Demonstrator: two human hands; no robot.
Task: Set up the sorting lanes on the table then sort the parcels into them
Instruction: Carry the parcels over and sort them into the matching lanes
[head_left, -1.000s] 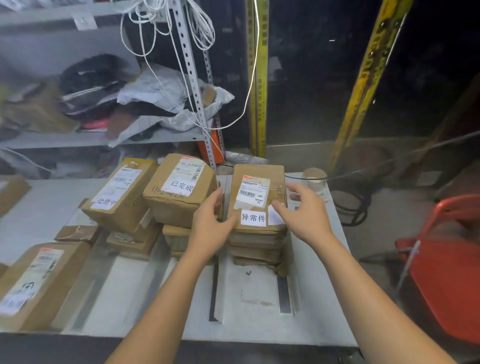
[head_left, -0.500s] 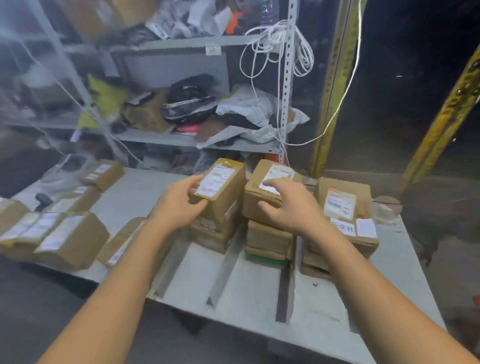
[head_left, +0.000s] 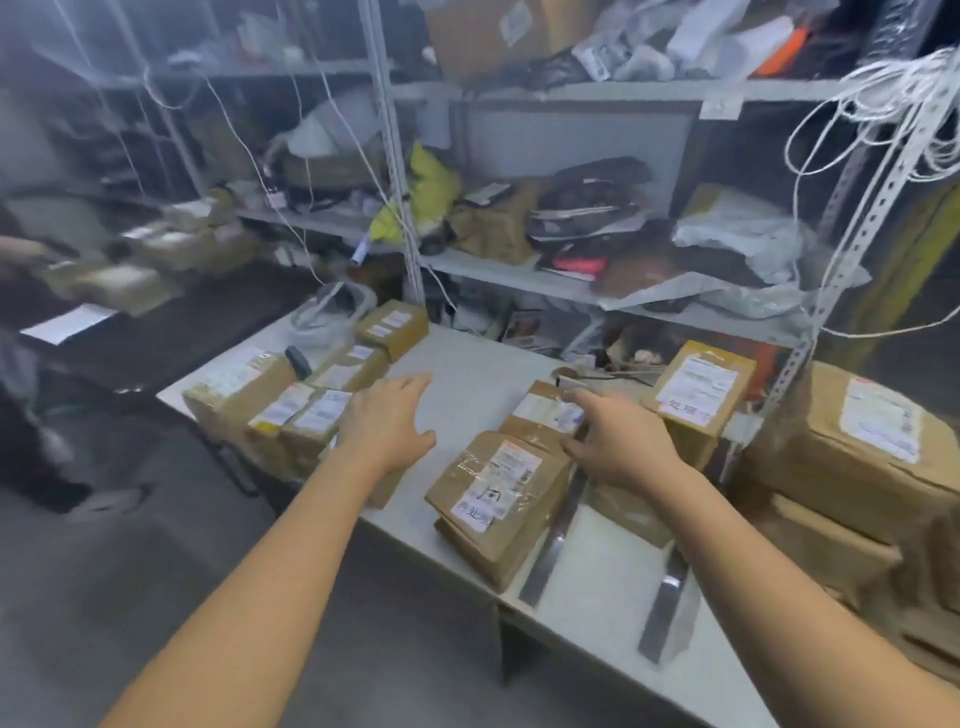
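Hovering unclenched, empty, left hand (head_left: 387, 421) and right hand (head_left: 618, 447) flank open tabletop (head_left: 470, 371).

Both hands are off the stacks. Left hand (head_left: 387, 423) let go of the left stack's top box (head_left: 696, 400); it's now open, fingers spread, over bare table (head_left: 467, 374) beside the left-edge parcels (head_left: 291, 410). Right hand (head_left: 618, 447) left the middle stack's big box (head_left: 857, 431) and is now loosely open over a flat parcel (head_left: 545, 415). The view has swung left.

I see a pale bench (head_left: 470, 371): loose parcels (head_left: 236, 395) crowd its left end, labelled stacks (head_left: 498, 493) stand at right, two metal strips (head_left: 550, 551) lie between them.
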